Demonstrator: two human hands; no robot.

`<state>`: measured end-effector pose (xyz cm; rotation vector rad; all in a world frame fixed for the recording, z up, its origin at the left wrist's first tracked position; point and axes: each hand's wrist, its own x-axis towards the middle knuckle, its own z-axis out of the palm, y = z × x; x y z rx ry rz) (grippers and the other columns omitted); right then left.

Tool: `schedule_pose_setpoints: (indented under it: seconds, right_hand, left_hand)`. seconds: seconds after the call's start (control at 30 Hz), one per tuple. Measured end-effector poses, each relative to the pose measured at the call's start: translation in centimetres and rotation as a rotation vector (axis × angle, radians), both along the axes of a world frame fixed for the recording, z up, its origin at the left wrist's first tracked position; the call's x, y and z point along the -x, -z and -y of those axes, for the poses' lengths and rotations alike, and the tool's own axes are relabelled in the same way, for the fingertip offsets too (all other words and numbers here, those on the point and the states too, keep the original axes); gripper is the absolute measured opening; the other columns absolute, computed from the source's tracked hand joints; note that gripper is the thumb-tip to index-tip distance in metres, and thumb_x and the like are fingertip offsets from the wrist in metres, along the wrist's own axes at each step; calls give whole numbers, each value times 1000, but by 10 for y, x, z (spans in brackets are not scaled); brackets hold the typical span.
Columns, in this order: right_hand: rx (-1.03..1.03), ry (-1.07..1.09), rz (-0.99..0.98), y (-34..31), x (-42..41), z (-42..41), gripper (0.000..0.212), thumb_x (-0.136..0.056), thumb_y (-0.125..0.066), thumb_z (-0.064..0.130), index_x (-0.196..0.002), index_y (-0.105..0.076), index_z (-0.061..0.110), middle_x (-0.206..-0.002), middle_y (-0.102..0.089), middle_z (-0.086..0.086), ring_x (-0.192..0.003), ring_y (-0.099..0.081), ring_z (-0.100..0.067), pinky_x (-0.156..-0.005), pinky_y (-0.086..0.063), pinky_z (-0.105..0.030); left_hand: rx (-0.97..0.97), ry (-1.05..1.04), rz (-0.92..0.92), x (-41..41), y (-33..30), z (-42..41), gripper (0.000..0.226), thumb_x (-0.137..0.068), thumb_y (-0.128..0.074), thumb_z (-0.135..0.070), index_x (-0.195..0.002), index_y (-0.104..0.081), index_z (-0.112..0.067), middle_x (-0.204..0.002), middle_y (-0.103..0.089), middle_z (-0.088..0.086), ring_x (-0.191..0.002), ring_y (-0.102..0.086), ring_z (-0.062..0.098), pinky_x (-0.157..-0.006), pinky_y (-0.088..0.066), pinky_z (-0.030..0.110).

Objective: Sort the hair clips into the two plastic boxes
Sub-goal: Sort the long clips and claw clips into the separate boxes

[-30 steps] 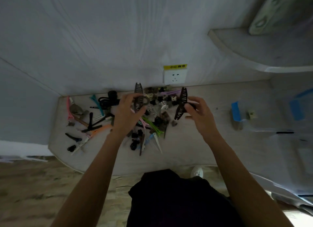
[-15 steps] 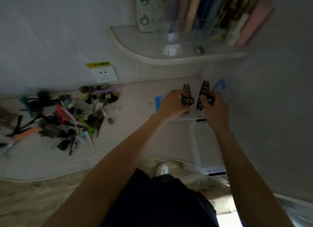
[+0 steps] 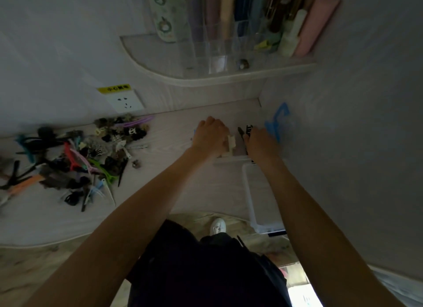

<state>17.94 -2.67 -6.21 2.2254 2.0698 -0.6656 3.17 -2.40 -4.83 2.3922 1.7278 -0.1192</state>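
Note:
A heap of mixed hair clips (image 3: 91, 160), black, pink, green and orange, lies on the left of the pale table. Two clear plastic boxes stand at the right: the far box (image 3: 231, 160) with a blue latch (image 3: 278, 121), and the near box (image 3: 248, 192) by the table's edge. Both my hands are over the far box. My left hand (image 3: 211, 136) is curled downward with whatever it holds hidden. My right hand (image 3: 261, 143) grips a black toothed hair clip (image 3: 249, 128). A second black tip (image 3: 239, 130) shows beside it. A cream clip (image 3: 231, 142) lies in the far box.
A wall socket (image 3: 124, 100) with a yellow label sits on the back wall above the heap. A rounded shelf (image 3: 183, 78) with a clear organiser of bottles and tubes hangs overhead. A side wall closes off the right. A white shoe (image 3: 217, 225) shows on the floor below.
Both hands carried black toothed clips from the heap rightward to the far box and have dropped lower into it. The left hand's clip is no longer visible in its fingers.

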Motion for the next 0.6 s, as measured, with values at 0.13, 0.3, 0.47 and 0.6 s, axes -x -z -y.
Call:
schedule_pose_setpoints:
  seconds: [0.13,0.3,0.47,0.6]
  right_hand:
    - [-52,-60,38,-11,4,2,37,-101,-31,27,-125,-46,4,-125,-50,-21,-107,-54,-37,-79,-44,-37]
    - [-357,-94,-16,-40,31,33,26,-94,-43,17,-110,-58,4,-107,-60,-18,-97,-56,-35,-73,-43,-38]
    - [-372,-328,-295,-35,122,54,26,-88,-45,16,-105,-64,12,-106,-66,-9,-97,-60,-29,-81,-43,-35]
    - [-198,-562,-376,-9,207,65,29,-91,-45,12,-117,-58,13,-119,-60,-6,-108,-53,-23,-87,-44,-33]
  left_hand:
    - [-106,-63,313,33,0,20,30,-85,-54,-22,-114,-63,-22,-123,-60,1,-117,-48,24,-93,-36,33]
    - [-326,-306,617,93,4,55,30,-88,-44,-30,-106,-66,-19,-100,-69,-2,-90,-61,17,-79,-44,25]
    - [-309,-548,610,167,13,83,23,-88,-49,-29,-102,-67,-23,-90,-70,-3,-82,-64,13,-72,-47,24]
    - [-263,-619,427,248,30,118,22,-86,-58,-20,-106,-65,-18,-96,-69,4,-91,-62,25,-78,-49,32]
